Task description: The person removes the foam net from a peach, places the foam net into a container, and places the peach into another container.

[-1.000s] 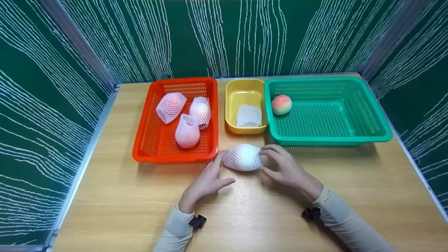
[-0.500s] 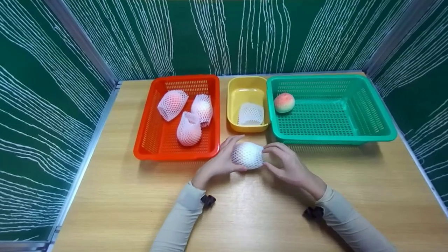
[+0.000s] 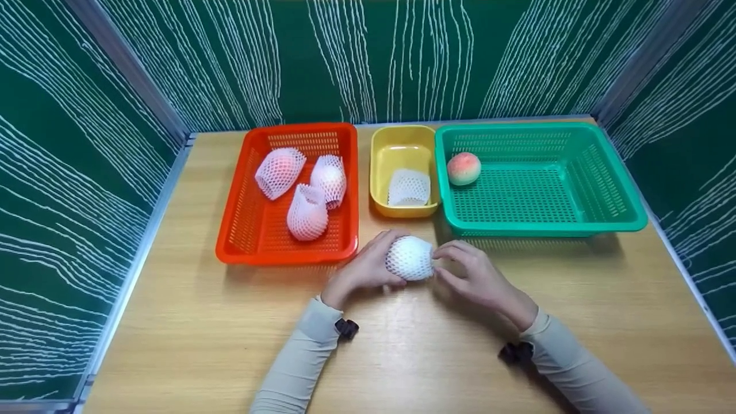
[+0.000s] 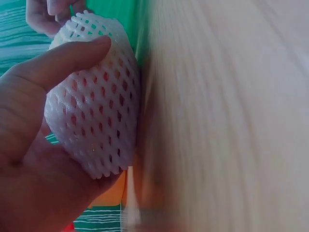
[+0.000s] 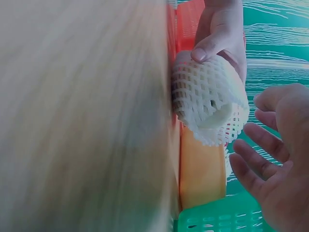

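Observation:
A fruit in a white foam net (image 3: 409,259) lies on the table in front of the yellow box. My left hand (image 3: 371,263) holds it from the left, thumb on the near side, as the left wrist view (image 4: 48,96) shows; red skin shows through the mesh. At the net's right end is my right hand (image 3: 474,276), fingers loosely bent beside the open rim. In the right wrist view the right hand's fingers (image 5: 263,140) look spread and apart from the net (image 5: 207,96). Whether a fingertip touches the rim is hard to tell.
At the back left, a red basket (image 3: 230,238) holds 3 netted fruits (image 3: 307,215). A yellow box (image 3: 402,138) with a loose foam net (image 3: 409,187) stands in the middle. To its right, a green basket (image 3: 627,207) holds one bare peach (image 3: 464,168). Green walls enclose the table.
My left hand has gone from resting beside the netted fruit to gripping it, and the fruit has shifted slightly right and turned. The right hand has stayed near the net's right end.

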`<state>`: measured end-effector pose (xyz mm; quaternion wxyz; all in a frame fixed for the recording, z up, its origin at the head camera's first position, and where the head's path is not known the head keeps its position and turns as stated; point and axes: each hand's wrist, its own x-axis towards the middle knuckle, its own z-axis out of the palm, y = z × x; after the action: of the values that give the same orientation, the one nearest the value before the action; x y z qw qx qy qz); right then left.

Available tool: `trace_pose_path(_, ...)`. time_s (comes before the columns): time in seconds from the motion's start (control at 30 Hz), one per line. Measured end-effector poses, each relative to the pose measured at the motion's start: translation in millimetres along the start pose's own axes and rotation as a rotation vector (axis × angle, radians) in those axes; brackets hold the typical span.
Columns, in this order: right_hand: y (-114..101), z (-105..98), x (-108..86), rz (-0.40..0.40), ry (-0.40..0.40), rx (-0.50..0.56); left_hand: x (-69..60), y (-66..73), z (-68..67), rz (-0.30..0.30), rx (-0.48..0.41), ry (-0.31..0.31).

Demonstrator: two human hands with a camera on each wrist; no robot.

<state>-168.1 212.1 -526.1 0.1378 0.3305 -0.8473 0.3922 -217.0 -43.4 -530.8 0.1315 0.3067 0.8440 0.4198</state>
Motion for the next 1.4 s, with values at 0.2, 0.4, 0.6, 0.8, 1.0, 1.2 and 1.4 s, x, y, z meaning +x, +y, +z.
trace_pose_path(0.2,-1,-4,3.3,-0.018,0.053,-0.009,-6.0,6.3,0.6,0.005,-0.064,0.019)
trace_pose_path(0.4,-10,-8,7.3,-0.044,0.084,0.038,-16.5,24.5,-3.9,0.037,-0.098,0.036)
trace_pose_path(0.6,-33,-12,8.0,-0.154,0.151,0.081,-34.0,46.3,-11.0,0.050,-0.063,0.050)
trace_pose_path(0.8,-49,-14,8.9,-0.227,0.179,0.091,-45.2,64.4,-17.3,0.094,-0.060,0.059)
trace_pose_path(1.0,-55,-15,5.4,-0.261,0.146,0.104,-50.9,73.3,-19.3,0.146,-0.070,0.048)
trace_pose_path(1.2,-56,-10,7.7,-0.307,0.120,0.095,-49.0,75.3,-18.6,0.156,-0.044,0.039)
trace_pose_path(1.4,-58,-8,10.0,-0.229,0.063,0.037,-45.6,76.5,-18.6,0.150,-0.077,0.025)
